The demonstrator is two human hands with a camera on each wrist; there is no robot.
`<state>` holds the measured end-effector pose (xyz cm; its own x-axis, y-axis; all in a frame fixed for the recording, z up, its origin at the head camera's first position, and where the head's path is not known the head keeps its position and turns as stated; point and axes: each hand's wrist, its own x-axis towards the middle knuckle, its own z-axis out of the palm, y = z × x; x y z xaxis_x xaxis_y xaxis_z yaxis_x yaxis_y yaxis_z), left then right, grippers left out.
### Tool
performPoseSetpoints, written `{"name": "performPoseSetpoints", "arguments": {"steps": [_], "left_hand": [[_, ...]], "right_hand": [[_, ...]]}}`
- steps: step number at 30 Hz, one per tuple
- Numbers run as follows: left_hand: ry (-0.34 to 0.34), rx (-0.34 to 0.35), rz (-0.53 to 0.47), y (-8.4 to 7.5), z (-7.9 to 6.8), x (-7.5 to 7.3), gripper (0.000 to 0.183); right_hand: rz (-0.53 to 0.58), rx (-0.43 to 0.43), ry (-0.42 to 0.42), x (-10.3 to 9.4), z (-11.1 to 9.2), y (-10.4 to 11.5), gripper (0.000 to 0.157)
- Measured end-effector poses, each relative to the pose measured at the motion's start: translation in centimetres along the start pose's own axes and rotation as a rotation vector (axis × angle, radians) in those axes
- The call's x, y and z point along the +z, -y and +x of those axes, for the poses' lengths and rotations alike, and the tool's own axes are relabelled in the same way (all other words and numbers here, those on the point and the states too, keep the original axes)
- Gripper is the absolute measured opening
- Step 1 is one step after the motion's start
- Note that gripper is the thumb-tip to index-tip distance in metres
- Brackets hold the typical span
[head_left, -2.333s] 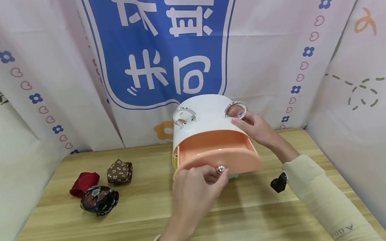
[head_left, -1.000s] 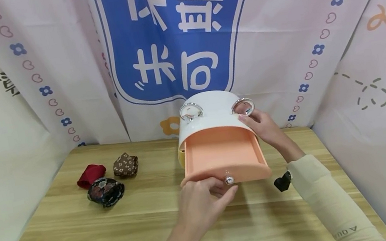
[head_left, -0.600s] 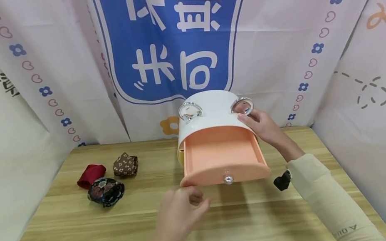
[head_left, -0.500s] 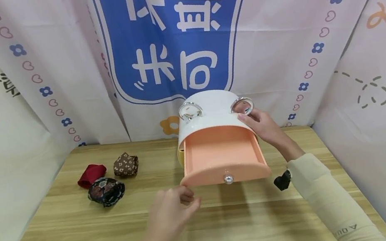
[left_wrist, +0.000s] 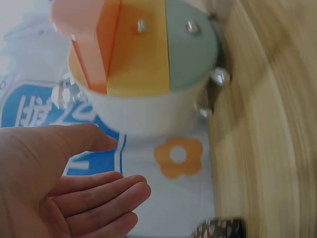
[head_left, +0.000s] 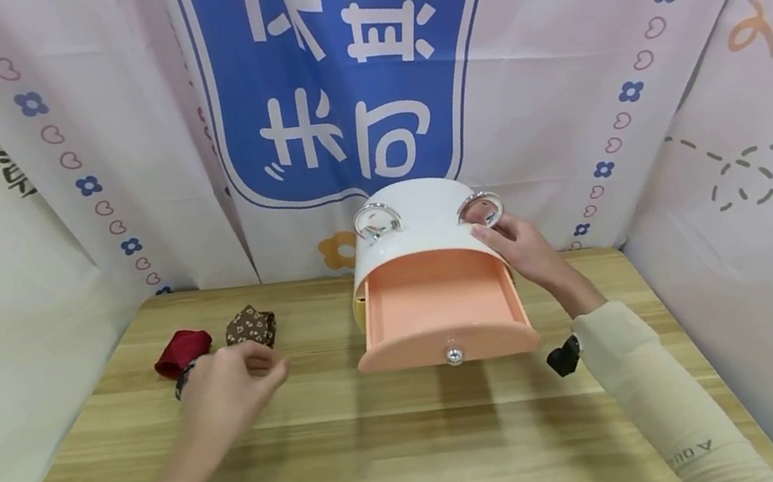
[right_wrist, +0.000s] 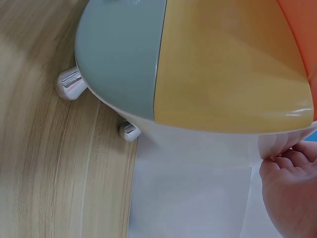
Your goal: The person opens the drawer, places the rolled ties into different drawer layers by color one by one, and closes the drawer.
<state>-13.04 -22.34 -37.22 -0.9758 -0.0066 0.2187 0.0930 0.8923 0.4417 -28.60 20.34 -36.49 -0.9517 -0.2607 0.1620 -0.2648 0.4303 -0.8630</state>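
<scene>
A small white drawer cabinet stands at the back of the table. Its top peach drawer is pulled out, and nothing shows inside. My right hand holds the cabinet's right side, thumb on the white shell, bent fingers against the wall in the right wrist view. My left hand hovers over the rolled cloths, fingers loosely bent and holding nothing. Below it lies a dark floral rolled cloth, mostly hidden. A red cloth and a brown flowered cloth lie just beyond.
Below the peach drawer, the cabinet has a yellow drawer and a grey-green drawer, both shut. Two round silver rings stand on its top. Printed fabric walls enclose the wooden table at the back and sides.
The peach drawer was pulled out further by my left hand, which then let go of its knob and moved left over the cloths. My right hand stays at the cabinet.
</scene>
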Motion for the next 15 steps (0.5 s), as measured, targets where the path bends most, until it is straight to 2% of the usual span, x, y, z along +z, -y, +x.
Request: {"name": "performPoseSetpoints", "arguments": {"steps": [7,12,15], "left_hand": [[0.042,-0.035,0.069,4.9,2.1,-2.1,0.047],[0.114,-0.115,0.077,7.9,3.7,-2.8,0.062],[0.113,-0.146,0.086,9.8,4.5,-3.0,0.057]], "right_hand": [[0.015,0.011,0.002,0.2,0.2,0.0,0.060],[0.038,0.001,-0.003,0.1,0.2,-0.1,0.055],[0.043,0.004,-0.006,0.1,0.2,-0.2,0.054]]}}
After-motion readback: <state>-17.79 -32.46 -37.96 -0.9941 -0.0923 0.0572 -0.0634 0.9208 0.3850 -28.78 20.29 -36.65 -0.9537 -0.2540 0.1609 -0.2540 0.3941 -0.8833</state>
